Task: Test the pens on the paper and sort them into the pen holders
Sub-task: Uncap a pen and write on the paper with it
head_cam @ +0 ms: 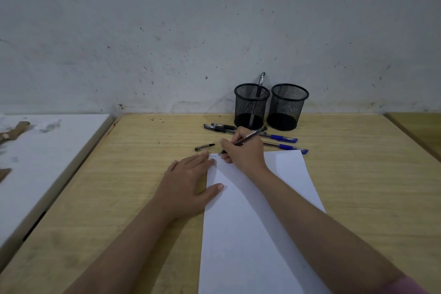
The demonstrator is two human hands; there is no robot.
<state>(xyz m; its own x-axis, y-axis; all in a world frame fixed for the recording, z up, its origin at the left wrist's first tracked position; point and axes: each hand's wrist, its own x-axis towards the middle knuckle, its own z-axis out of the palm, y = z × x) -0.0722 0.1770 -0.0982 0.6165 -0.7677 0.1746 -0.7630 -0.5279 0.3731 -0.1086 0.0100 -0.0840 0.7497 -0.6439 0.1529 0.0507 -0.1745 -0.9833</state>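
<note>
The right hand (242, 150) grips a dark pen (248, 138) in a writing hold just above the middle of the frame, fingers curled round the lower barrel, the tip down on the top left corner of the white paper (257, 210) where a short scribble (214, 156) shows; this looks like the testing step, with the mark kept small at the corner, probably to leave room for the other pens

The left hand (191, 181) lies flat, left of centre, fingers straight and close together, fingertips and thumb over the sheet's left edge, likely pinning it so it does not slide under the strokes. Both forearms run up from the lower edge of the frame, the right one crossing the paper diagonally, wrist resting on the sheet

A loose pen cap (204, 147) lies on the wooden table (124, 174) just above the left hand, apparently set aside within reach for recapping. Above the writing hand, black pens (220, 127) lie to its left and two blue pens (284, 142) to its right, seemingly waiting their turn

At the wall, right of centre, stand two black mesh pen holders side by side: the left holder (251, 105) has one pen (259, 89) leaning in it, the right holder (287, 106) appears empty, so the sorting seems barely begun
</note>
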